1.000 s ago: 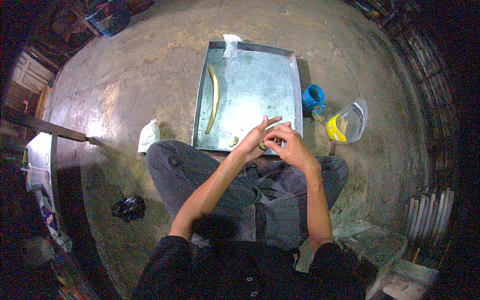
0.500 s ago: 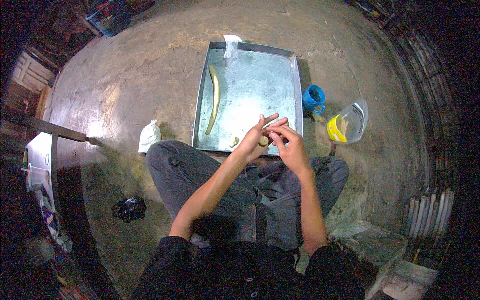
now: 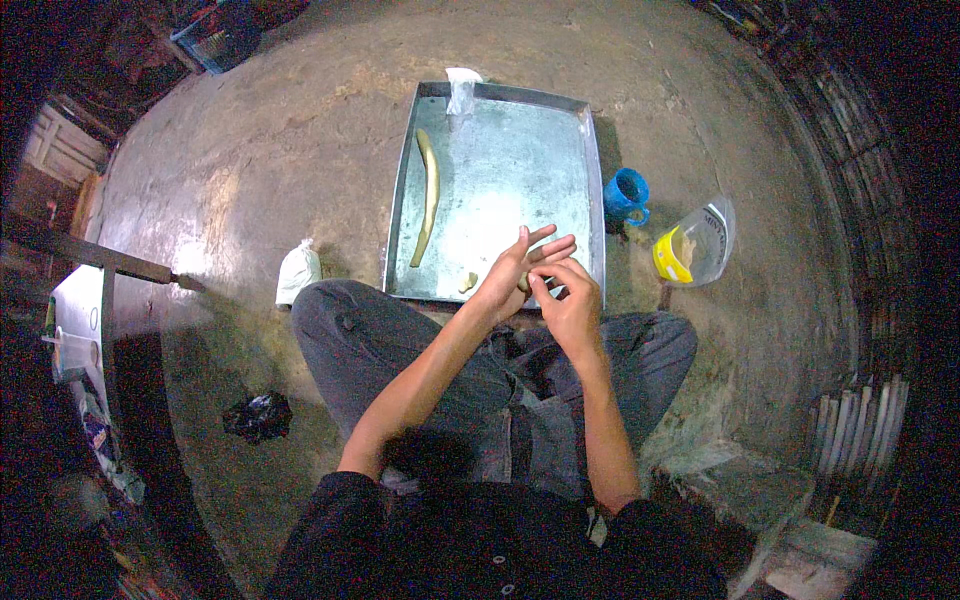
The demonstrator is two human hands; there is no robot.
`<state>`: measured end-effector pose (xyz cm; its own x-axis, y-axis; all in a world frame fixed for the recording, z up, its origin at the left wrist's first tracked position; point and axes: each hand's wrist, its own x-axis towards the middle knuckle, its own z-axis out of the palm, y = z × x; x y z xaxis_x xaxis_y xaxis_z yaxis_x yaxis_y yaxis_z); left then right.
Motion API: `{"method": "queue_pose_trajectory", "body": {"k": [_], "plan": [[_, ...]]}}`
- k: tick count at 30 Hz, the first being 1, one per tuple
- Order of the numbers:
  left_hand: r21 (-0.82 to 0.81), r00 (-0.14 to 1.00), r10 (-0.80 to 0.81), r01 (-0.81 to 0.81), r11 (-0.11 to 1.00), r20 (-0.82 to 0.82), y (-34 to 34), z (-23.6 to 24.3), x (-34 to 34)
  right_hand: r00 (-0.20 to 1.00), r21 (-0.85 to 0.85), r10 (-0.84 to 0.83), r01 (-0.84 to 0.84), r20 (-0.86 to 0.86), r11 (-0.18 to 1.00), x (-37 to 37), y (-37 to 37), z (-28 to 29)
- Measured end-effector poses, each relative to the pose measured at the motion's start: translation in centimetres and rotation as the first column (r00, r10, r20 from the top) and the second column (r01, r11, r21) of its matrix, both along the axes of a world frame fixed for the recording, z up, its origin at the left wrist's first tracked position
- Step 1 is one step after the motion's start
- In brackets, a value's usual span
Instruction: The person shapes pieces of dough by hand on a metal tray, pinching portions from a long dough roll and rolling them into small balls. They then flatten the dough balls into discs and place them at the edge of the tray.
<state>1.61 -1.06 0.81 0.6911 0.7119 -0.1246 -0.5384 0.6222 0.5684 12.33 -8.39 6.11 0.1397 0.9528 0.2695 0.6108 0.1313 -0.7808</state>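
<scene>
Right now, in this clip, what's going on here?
Someone sits cross-legged at a metal tray. The left hand is open, fingers spread, with a small pale lump at its palm; the right hand has its fingertips at that lump. A long strip lies along the tray's left side, and a blue cup stands just right of the tray.

A scuffed grey-brown concrete floor [image 3: 330,190] bears a white plastic bag [image 3: 299,273] and a crumpled black plastic bag [image 3: 257,416] on the left, a blue mug [image 3: 625,190] and a clear plastic container with a yellow band [image 3: 692,248] on the right, and a blue basket [image 3: 218,38] at the far left. On the shallow rectangular metal tray [image 3: 510,170], a long, pale dough-like rope [image 3: 431,190] lies along the left wall, a small pale lump [image 3: 467,281] sits near the near edge, and a whitish plastic bag [image 3: 461,92] drapes over the far rim.
</scene>
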Motion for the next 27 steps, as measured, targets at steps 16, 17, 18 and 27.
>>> {"method": "queue_pose_trajectory", "body": {"k": [16,17,18,27], "plan": [[-0.115,0.998,0.027,-0.032,0.993,-0.048,-0.1,0.4,-0.1,0.995,-0.003,-0.035,0.035,-0.094,0.999,0.0,0.4,1.0],[-0.096,0.999,0.024,-0.028,0.995,-0.039,-0.1,0.1,-0.1,0.995,0.009,-0.008,0.009,-0.102,1.0,0.2,0.5,1.2],[-0.076,0.999,0.021,-0.024,0.997,-0.03,0.0,-0.1,-0.2,0.994,0.021,0.02,-0.018,-0.11,1.0,0.2,0.6,1.3],[-0.049,0.997,0.051,-0.048,0.998,0.06,-0.5,2.0,-0.2,0.996,0.068,0.076,-0.074,-0.04,0.995,-0.1,-0.3,-0.6]]}}
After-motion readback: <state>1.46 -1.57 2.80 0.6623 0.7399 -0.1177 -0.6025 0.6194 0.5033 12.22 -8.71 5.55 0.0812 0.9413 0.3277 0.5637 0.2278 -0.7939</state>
